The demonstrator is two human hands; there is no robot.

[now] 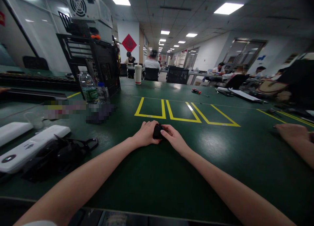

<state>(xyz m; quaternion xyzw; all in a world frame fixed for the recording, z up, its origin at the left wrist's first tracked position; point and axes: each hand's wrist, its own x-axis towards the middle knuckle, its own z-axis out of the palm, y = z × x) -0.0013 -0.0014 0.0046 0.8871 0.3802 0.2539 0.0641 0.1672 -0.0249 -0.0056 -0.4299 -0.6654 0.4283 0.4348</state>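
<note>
Between my two hands is a small black rounded object (157, 132), shaped like a computer mouse, just above or on the green table (157, 173). My left hand (147, 133) wraps its thumb and fingers around the left side of it. From the right, my right hand (174, 137) has its fingertips closed against the object's other side. Its underside and much of its surface are hidden by my fingers. Beyond my hands, three yellow tape outlines (150, 116) mark the tabletop.
At left lie white devices (36, 147) and a black strapped item (71, 151). Behind them stand a water bottle (88, 88), a blue-capped bottle (103, 92) and an open computer case (98, 62). A white cup (138, 74) and red screwdriver (196, 91) are farther back. Another person's hand (291, 133) is at right.
</note>
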